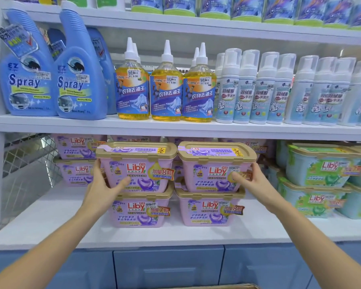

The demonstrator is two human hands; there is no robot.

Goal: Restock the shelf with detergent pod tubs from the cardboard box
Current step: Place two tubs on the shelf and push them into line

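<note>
Two pink Liby pod tubs with gold lids sit side by side, each on top of another such tub on the lower white shelf (50, 222). My left hand (104, 190) grips the left end of the upper left tub (140, 165), thumb across its front. My right hand (252, 182) grips the right end of the upper right tub (213, 165). Under them stand the lower left tub (138, 211) and the lower right tub (208, 209). More pink tubs (77, 159) are stacked behind at the left. A sliver of the cardboard box (227, 286) shows at the bottom edge.
Green Liby tubs (321, 180) are stacked at the right of the same shelf. The shelf above holds blue spray bottles (79, 80), yellow bottles (167, 90) and white foam bottles (258, 94). A wire mesh panel (27, 163) closes the left side. Blue cabinet doors (167, 268) are below.
</note>
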